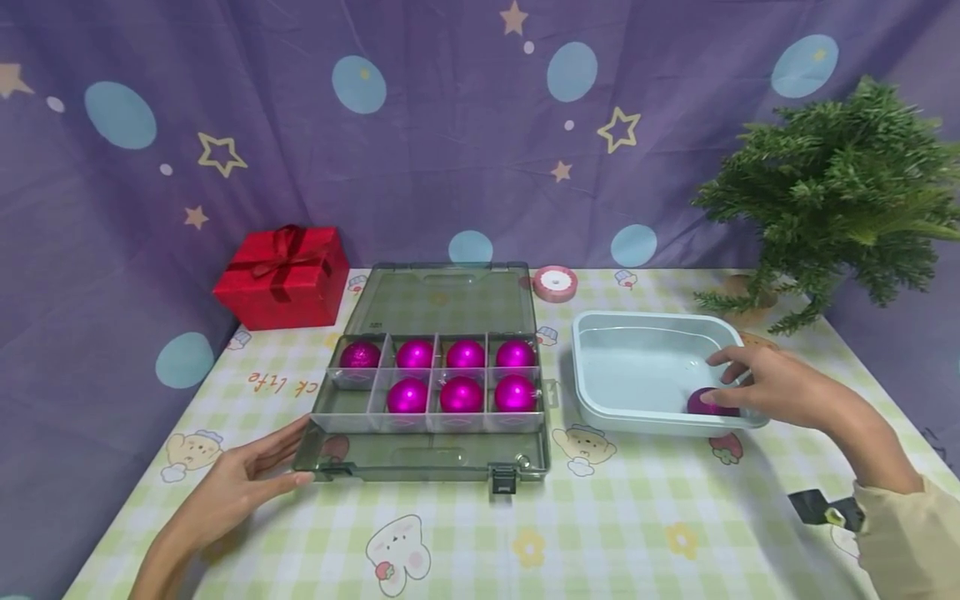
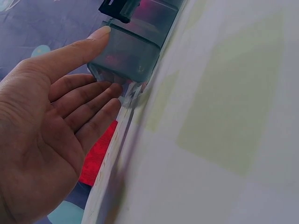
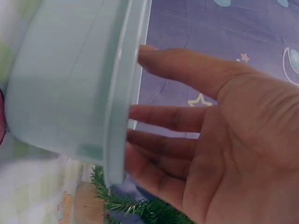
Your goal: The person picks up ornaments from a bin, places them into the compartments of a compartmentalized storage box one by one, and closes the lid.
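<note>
Seven magenta balls [image 1: 461, 393] sat in one divided case [image 1: 420, 456] while a lone eighth ball [image 1: 708, 411] lay in one pale-blue basin [image 1: 637, 367], just beneath the parted thumb and fingers of the right hand [image 1: 795, 387]; I could not tell whether they touched. The left hand [image 1: 236, 483], fingers extended, rested at the case's near left corner.

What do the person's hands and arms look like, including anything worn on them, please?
The left hand and the right hand are bare and ungloved. On the right, a plain pale beige sleeve is visible; on the left, none shows.
</note>
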### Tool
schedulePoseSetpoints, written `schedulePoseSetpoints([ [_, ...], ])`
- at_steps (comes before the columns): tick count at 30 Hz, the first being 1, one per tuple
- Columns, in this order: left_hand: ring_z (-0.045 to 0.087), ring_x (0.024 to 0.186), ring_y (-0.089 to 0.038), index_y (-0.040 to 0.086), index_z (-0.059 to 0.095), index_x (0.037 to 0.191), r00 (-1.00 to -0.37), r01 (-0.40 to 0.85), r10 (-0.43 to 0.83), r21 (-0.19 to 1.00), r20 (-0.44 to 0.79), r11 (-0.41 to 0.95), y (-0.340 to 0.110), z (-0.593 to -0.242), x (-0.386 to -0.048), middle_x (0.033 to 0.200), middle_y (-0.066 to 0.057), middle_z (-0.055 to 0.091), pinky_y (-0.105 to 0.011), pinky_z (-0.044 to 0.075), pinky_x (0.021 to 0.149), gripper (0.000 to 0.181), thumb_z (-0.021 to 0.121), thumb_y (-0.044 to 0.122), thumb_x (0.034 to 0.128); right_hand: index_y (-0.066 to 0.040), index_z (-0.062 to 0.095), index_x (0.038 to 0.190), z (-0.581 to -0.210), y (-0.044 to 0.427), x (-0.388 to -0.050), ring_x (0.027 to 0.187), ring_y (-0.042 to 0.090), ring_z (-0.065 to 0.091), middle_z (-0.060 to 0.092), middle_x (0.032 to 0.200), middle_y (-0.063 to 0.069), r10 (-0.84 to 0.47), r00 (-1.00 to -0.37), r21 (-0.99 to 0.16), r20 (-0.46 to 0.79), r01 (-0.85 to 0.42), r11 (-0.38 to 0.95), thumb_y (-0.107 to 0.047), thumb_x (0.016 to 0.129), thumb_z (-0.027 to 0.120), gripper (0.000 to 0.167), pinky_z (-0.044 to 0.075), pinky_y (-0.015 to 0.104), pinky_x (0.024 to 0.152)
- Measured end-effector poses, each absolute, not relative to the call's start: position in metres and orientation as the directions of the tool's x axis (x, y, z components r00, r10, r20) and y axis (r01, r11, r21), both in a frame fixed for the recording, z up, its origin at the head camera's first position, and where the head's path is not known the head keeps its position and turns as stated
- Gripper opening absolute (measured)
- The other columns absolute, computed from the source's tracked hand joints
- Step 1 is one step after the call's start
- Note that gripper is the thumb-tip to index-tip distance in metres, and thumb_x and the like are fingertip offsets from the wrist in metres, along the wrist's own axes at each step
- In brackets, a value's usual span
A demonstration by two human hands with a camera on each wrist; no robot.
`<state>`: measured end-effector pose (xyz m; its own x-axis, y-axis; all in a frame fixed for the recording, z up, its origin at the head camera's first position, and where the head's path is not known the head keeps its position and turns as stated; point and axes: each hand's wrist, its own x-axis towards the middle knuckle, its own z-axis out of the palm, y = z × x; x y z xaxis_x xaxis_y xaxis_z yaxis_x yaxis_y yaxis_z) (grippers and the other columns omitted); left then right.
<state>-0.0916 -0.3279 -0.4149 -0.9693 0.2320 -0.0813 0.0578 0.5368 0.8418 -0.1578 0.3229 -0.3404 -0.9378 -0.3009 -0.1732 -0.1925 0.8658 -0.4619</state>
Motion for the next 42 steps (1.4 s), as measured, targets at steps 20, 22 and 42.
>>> schedulePoseSetpoints([
  [20,0.048,0.123,0.010,0.000,0.044,0.156,-0.971,0.061,0.228,0.836,-0.078,0.546,-0.328,-0.415,-0.091,0.156,-0.017,0.045,-0.014,0.049,0.095,0.077,0.079,0.029,0.0945,0.013,0.061,0.128,-0.357,0.306,-0.172,0.090,0.026,0.069,0.071,0.100,0.009,-0.375,-0.888,-0.480,-0.268,-0.214,0.851,-0.029,0.092,0.080,0.058,0.058,0.048,0.078],
  [22,0.048,0.123,0.010,0.000,0.044,0.156,-0.970,0.062,0.230,0.837,-0.078,0.544,-0.328,-0.415,-0.091,0.156,-0.017,0.045,-0.014,0.049,0.095,0.077,0.079,0.029,0.0946,0.011,0.062,0.128,-0.361,0.305,-0.174,0.093,0.027,0.069,0.071,0.103,0.010,-0.391,-0.885,-0.497,-0.255,-0.226,0.837,-0.031,0.093,0.080,0.057,0.058,0.049,0.080],
  [42,0.046,0.124,0.011,-0.001,0.042,0.156,-0.970,0.049,0.228,0.842,-0.089,0.537,-0.328,-0.415,-0.091,0.157,-0.017,0.043,-0.013,0.048,0.096,0.077,0.079,0.030,0.0950,0.000,0.063,0.137,-0.346,0.277,-0.181,0.099,0.021,0.072,0.072,0.117,0.011,-0.427,-0.902,-0.696,0.064,-0.347,0.629,-0.018,0.096,0.078,0.047,0.059,0.026,0.079],
])
